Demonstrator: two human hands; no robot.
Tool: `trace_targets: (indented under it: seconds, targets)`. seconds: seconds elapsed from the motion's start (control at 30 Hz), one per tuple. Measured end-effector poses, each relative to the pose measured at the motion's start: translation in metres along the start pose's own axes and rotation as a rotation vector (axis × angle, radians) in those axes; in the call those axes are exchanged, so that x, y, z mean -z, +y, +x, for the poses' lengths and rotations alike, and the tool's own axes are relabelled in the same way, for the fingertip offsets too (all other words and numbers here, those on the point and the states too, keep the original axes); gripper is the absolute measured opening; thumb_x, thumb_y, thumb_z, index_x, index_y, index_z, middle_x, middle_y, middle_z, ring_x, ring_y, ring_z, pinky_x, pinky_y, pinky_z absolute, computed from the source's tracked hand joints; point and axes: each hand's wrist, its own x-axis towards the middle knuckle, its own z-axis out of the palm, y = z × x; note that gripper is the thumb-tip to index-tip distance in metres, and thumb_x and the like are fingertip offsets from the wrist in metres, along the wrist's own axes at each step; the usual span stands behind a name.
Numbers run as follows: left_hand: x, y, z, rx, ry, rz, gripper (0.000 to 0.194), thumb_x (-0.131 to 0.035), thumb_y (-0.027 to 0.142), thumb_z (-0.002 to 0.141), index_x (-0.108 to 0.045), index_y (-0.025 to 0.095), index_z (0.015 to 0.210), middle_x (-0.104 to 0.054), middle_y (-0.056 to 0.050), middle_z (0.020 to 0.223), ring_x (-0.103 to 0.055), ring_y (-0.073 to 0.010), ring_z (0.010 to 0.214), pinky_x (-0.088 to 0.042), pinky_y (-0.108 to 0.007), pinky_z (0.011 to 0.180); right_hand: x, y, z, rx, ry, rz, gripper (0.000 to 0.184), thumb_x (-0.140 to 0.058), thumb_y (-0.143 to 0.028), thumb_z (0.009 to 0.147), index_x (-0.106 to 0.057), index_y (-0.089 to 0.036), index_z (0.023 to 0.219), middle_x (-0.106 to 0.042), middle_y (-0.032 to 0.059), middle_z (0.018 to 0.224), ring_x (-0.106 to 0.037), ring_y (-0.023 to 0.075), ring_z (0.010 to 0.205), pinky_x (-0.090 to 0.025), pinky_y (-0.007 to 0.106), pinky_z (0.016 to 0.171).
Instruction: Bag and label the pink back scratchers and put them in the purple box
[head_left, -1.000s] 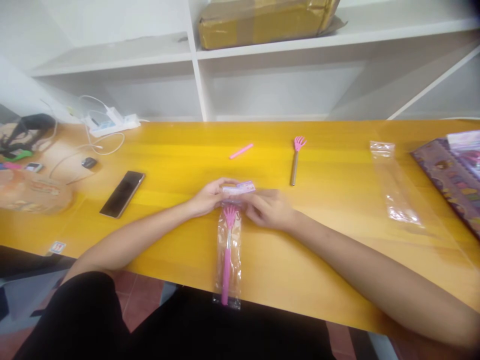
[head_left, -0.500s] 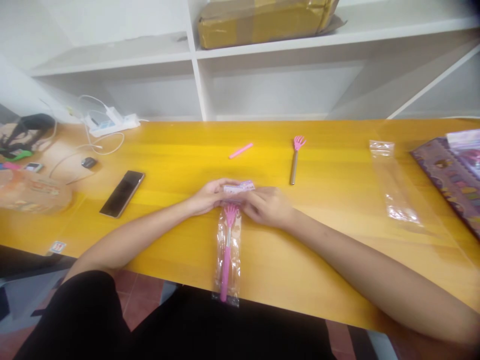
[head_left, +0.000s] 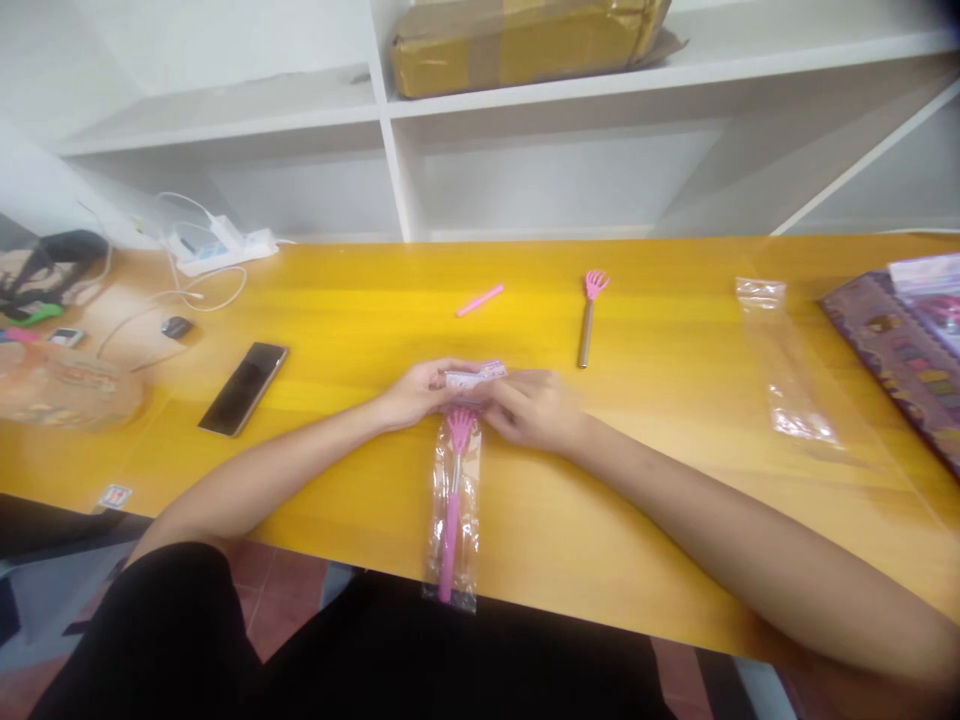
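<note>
At the near edge of the table (head_left: 675,520), a pink back scratcher (head_left: 449,540) is already in a clear plastic bag (head_left: 469,530), and the bag's low end pokes out past the edge. The left hand (head_left: 412,393) pinches the printed card (head_left: 461,380) at the bag's top, and the right hand (head_left: 531,410) grips it too. The fingers hide the bag's mouth, so I can't tell if it is open. Farther back, a metal-handled back scratcher (head_left: 586,335) lies out of any bag, with a pink stick (head_left: 480,301) to its left. A flat plastic bag (head_left: 791,360) lies to the right, near a purple printed package (head_left: 892,345). A phone (head_left: 244,390) and a white power strip (head_left: 240,250) sit on the left. Behind, a white shelf (head_left: 750,62) holds a brown cardboard box (head_left: 525,50).
</note>
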Motion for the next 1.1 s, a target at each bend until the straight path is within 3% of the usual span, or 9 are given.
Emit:
trace_targets:
  seconds: [0.27, 0.53, 0.83, 0.93, 1.0, 1.1]
  targets:
    - [0.001, -0.001, 0.000, -0.014, -0.008, 0.065, 0.064, -0.094, 0.047, 0.081, -0.074, 0.015, 0.133, -0.079, -0.017, 0.128, -0.079, -0.0233, 0.110, -0.059, -0.035, 0.101, 0.005, 0.000, 0.006, 0.085, 0.070, 0.008, 0.017, -0.060, -0.014, 0.095, -0.073, -0.020, 0.104, -0.074, 0.0009, 0.075, -0.064, 0.0152, 0.061, -0.044, 0.029, 0.059]
    - [-0.002, 0.000, 0.000, -0.025, 0.000, 0.022, 0.059, -0.096, 0.043, 0.079, -0.078, 0.016, 0.128, -0.080, -0.017, 0.126, -0.079, -0.0236, 0.109, -0.059, -0.035, 0.100, 0.005, 0.002, 0.005, 0.077, 0.077, -0.010, 0.019, -0.057, -0.011, 0.092, -0.072, -0.021, 0.096, -0.074, 0.0001, 0.073, -0.063, 0.0149, 0.060, -0.043, 0.030, 0.059]
    - [0.000, -0.003, 0.001, -0.011, 0.015, 0.109, 0.051, -0.089, 0.024, 0.084, -0.071, 0.016, 0.131, -0.080, -0.013, 0.125, -0.079, -0.0203, 0.105, -0.061, -0.032, 0.094, 0.005, 0.005, 0.002, 0.084, 0.066, -0.001, 0.019, -0.054, -0.012, 0.093, -0.070, -0.020, 0.088, -0.069, 0.0007, 0.068, -0.058, 0.0140, 0.059, -0.038, 0.029, 0.059]
    - [-0.002, -0.002, -0.001, -0.056, -0.003, 0.141, 0.051, -0.086, 0.022, 0.087, -0.067, 0.015, 0.134, -0.080, -0.013, 0.125, -0.079, -0.0190, 0.103, -0.060, -0.030, 0.093, 0.008, 0.000, 0.001, -0.073, 0.016, 0.099, 0.020, -0.052, -0.015, 0.093, -0.067, -0.020, 0.081, -0.067, 0.0005, 0.065, -0.054, 0.0128, 0.054, -0.036, 0.028, 0.057]
    - [-0.003, -0.002, -0.003, -0.091, 0.015, 0.160, 0.051, -0.085, 0.023, 0.088, -0.065, 0.016, 0.134, -0.079, -0.013, 0.125, -0.078, -0.0190, 0.105, -0.060, -0.029, 0.093, 0.014, -0.008, 0.003, -0.313, -0.068, 0.250, 0.020, -0.050, -0.017, 0.093, -0.064, -0.020, 0.079, -0.067, 0.0001, 0.064, -0.055, 0.0116, 0.052, -0.039, 0.025, 0.057]
    - [-0.005, -0.003, -0.003, -0.148, 0.113, 0.187, 0.048, -0.084, 0.026, 0.089, -0.065, 0.015, 0.132, -0.078, -0.013, 0.125, -0.077, -0.0202, 0.107, -0.059, -0.030, 0.094, 0.025, -0.027, 0.012, -0.753, -0.296, 0.588, 0.019, -0.048, -0.024, 0.098, -0.059, -0.020, 0.083, -0.066, -0.0015, 0.063, -0.057, 0.0106, 0.047, -0.044, 0.023, 0.053]
